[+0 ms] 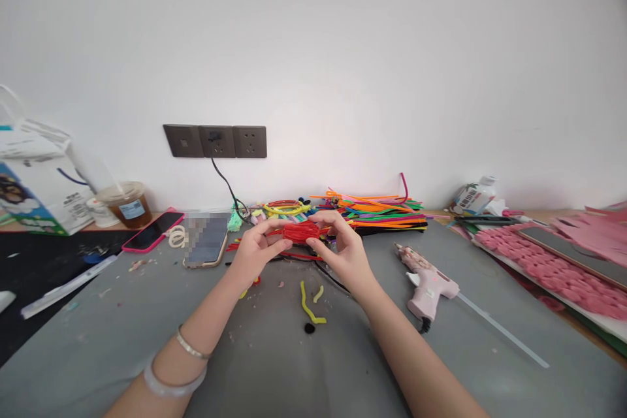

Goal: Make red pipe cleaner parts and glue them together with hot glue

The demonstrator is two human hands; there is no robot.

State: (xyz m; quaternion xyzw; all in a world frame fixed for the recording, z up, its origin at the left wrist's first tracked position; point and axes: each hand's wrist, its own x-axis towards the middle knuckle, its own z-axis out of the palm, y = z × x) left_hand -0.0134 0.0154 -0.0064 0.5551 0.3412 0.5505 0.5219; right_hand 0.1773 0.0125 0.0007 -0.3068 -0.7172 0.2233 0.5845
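Note:
Above the middle of the grey table, a bundle of red pipe cleaners [300, 232] is held level between both hands. My left hand [259, 246] pinches its left end with thumb and fingers. Its right end sits between the thumb and fingers of my right hand [339, 243]. Below the hands lie a bent yellow pipe cleaner piece [307, 305], a shorter pale yellow piece [318, 294] and a black pompom [309, 328]. Behind them spreads a pile of colourful pipe cleaners [386, 212], partly hidden by my hands.
A pink glue gun [431, 284] with a long glue stick [504, 331] lies at right. Further right is a pink knitted-looking mat [533, 255]. At left are a phone [208, 241], a pink-cased phone [154, 232] and a drink cup [126, 204]. A black cord [225, 177] runs from the wall socket.

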